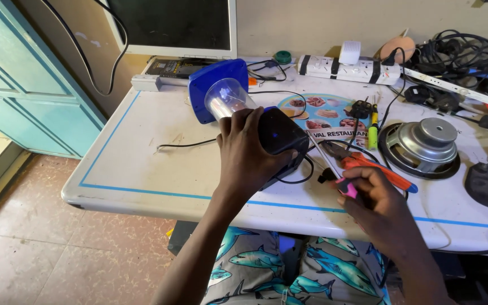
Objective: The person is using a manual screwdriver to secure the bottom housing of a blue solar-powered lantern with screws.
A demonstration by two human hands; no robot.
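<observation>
Fingers of left hand [248,151] wrapped over dark blue plastic lamp body [275,138] at frame centre, on white table [142,169] | right hand [377,206] pinched pink-handled screwdriver [334,172], right of centre, beside orange-handled pliers [368,165]

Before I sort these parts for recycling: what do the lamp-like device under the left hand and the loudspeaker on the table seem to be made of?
The device looks like plastic: glossy blue and black casing with highlights, plus a clear, see-through dome. The loudspeaker seems to be metal: grey, dull sheen on its stepped round magnet and frame, though painted plastic cannot be ruled out.
</observation>
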